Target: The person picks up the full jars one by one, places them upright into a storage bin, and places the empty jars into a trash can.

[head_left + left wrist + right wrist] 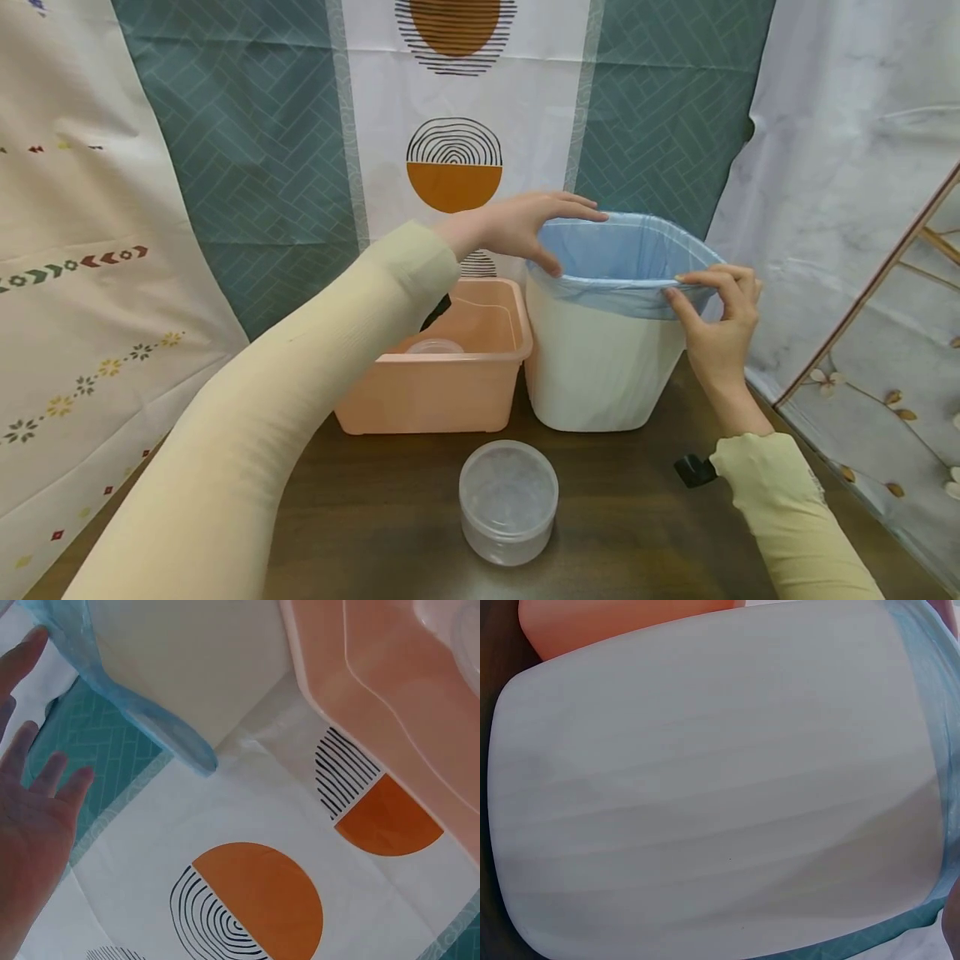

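A white trash bin [600, 367] stands upright with a light blue trash bag [600, 250] lining it, the bag's edge folded down over the rim. At the rim's front right corner my right hand [720, 333] pinches the bag between thumb and fingers. Over the left end of the rim reaches my left hand [517, 225], its fingers extended and thumb by the bag's edge. The left wrist view shows those fingers spread beside the bag [150, 716]. Mostly the bin's wall [712, 780] fills the right wrist view. The bin's bottom inside is hidden.
A peach basin [427, 396] stands left of the bin, partly behind my left arm, with a clear round item [435, 347] inside. In front, a round clear lidded container [508, 500] sits on the dark wooden table [360, 525]. Patterned curtains [247, 125] hang behind.
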Action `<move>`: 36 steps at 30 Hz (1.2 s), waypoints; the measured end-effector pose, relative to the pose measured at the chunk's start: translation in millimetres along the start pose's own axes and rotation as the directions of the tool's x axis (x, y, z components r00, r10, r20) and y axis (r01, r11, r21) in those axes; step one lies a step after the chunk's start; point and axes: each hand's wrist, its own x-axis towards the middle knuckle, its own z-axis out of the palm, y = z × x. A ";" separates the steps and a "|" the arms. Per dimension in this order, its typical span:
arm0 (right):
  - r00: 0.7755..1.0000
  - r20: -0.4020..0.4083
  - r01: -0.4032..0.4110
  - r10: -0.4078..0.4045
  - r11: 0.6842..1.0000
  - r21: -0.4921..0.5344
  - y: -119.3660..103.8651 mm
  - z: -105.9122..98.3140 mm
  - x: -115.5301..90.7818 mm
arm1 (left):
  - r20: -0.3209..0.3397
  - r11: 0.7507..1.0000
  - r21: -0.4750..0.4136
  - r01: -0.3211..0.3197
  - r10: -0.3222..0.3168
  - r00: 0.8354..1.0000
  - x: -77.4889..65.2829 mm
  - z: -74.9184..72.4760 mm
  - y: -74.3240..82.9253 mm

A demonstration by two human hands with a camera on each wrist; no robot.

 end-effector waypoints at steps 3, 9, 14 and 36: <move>1.000 0.001 0.000 0.000 1.000 0.000 1.0 0.5 -0.3 | -0.015 1.000 -0.003 -0.015 0.015 1.000 -5.9 3.2 -2.0; 1.000 0.006 -0.004 0.004 1.000 -0.006 0.2 1.7 -0.7 | -0.077 0.999 -0.028 -0.038 0.036 0.996 -17.5 13.4 -11.6; 1.000 0.003 0.000 0.000 1.000 -0.017 15.1 0.3 0.1 | -0.105 0.996 -0.071 -0.057 0.049 0.993 -25.9 21.0 -14.7; 1.000 -0.001 0.002 -0.002 1.000 -0.024 2.1 1.0 0.3 | -0.192 0.981 -0.129 -0.148 0.122 0.974 -58.3 41.9 -8.8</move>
